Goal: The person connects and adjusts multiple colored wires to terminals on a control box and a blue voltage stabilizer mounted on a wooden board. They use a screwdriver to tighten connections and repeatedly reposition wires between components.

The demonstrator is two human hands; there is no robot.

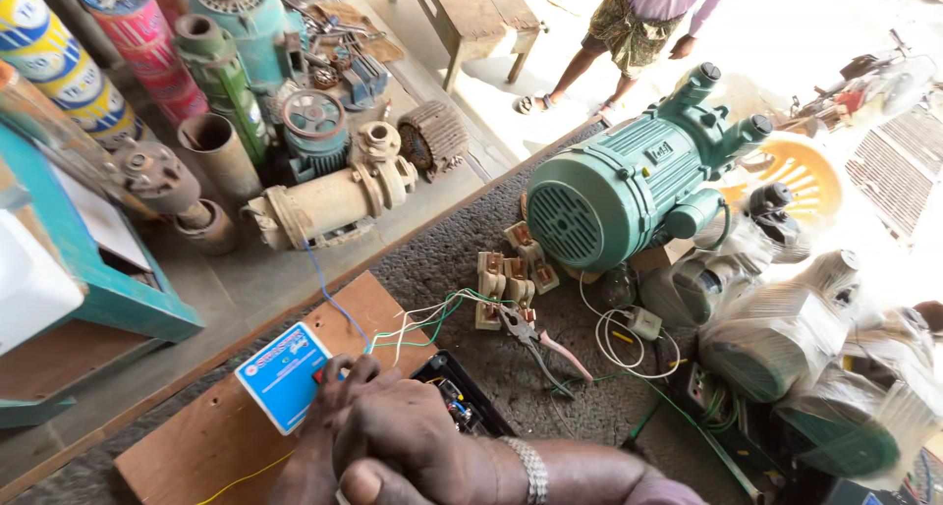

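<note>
Seemingly mid-wiring, both of the person's hands crowd a small blue control box [285, 375] lying on a wooden board [196, 436]; the right hand [398, 428] curls over its edge where loose green and white wires [427, 318] enter, while the left hand [314, 466] is mostly hidden, its grip unclear. Pliers [535, 340] lie nearby beneath a green motor [614, 186]. A tugged wire could slip free or touch bare terminals.

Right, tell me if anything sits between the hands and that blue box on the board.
Nothing does. The right hand already rests against the blue box at its near edge, fingers over a red part there. The left hand lies under it, mostly hidden.
</note>
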